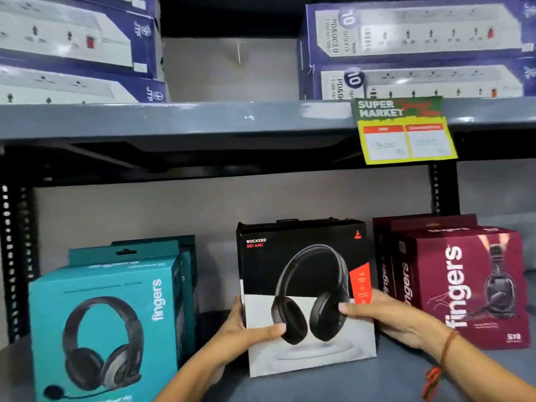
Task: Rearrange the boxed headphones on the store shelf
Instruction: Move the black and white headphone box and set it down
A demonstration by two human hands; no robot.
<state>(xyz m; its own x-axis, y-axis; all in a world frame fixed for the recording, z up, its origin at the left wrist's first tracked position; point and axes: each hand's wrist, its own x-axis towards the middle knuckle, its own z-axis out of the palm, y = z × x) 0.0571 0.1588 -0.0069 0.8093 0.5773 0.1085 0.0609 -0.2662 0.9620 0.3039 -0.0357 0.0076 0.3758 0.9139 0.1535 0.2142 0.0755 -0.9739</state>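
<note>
both hands, left hand (pixel 249 329) and right hand (pixel 385 314), clamp the black-and-white cardboard headphone box (pixel 304 297) at six o'clock on the grey metal shelf (pixel 406 381), between teal boxes (pixel 107 314) and maroon boxes (pixel 464 285). best kept upright, slid squarely, front facing out.

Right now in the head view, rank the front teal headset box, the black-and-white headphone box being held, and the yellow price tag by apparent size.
1. Front teal headset box, though nearest the camera
2. Black-and-white headphone box
3. Yellow price tag
</note>
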